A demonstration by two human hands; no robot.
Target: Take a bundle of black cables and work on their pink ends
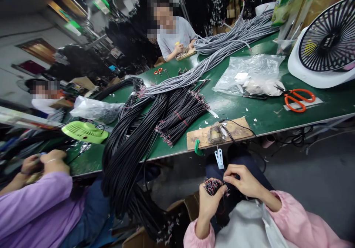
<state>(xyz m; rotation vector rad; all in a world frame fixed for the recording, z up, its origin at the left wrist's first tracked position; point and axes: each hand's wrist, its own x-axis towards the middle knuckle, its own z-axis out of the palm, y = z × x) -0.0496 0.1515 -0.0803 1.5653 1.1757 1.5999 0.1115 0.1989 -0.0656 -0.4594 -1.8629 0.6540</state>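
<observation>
Item: bundle of stripped wire ends, dark sheathing with red and pale tips. Location: off the bench, held over the person's lap below its near edge.

Left hand: fingers wrapped around the bundle from below, thumb closing it in. Right hand: fingertips pinched together on a strand or two at the top of the bundle; which strand cannot be told.

Near edge of the bench: wooden board with a small fixture, a green clamp and a white clip hanging off the edge just above the hands. Left of the board: black cable pile spilling over the near edge toward a cardboard box. Behind it: grey cable run. Far right corner: white fan. Also orange scissors and a plastic bag.

Co-workers: purple sleeve at the left, a person in grey at the far edge.

Risks, as judged:
- Loosely gripped strands may slip from the left hand and drop into the lap or box.
- Fine tips may splay or tangle if the pinch pulls sideways.
- The overhanging black pile could slide further off the edge.
</observation>
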